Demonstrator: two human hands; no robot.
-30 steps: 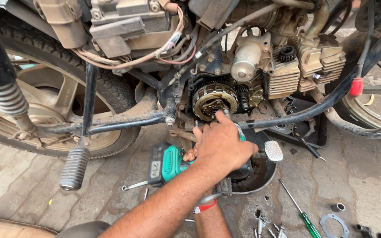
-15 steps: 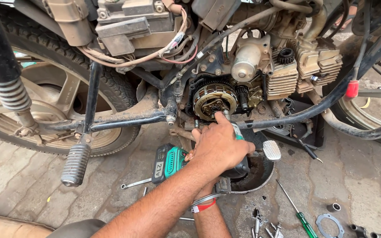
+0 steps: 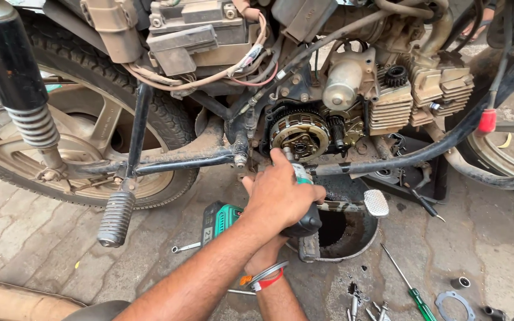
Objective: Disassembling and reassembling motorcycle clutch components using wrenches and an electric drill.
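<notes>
Footpeg: way off to the left of the grip, a ribbed black footpeg [image 3: 115,219] is hanging off the frame, with the rear wheel [image 3: 72,128] sitting behind it.
Spanner: a small spanner [image 3: 185,246] is lying on the pavement, just left of the tool's battery end.
Impact driver: the green and black cordless driver [image 3: 228,219] is being held up to the engine; its green battery is sticking out left of the grip and the nose is pointing up and right at the clutch.
Left hand: the left hand [image 3: 284,196] is wrapping tight over the top of the driver body, index finger stretching along the nose.
Right hand: the right hand [image 3: 269,252] is mostly tucking under the left one, wrist with red band and bangle showing; can't tell how it's gripping, looks like it's on the handle.
Clutch: the round clutch assembly [image 3: 298,135] is sitting exposed just above the grip, the driver's tip touching its lower edge.
Drain pan: a dark oil pan [image 3: 352,252] is sitting just right of and below the hands.
Screwdriver: further right, a green-handled screwdriver [image 3: 408,285] is lying on the ground.
</notes>
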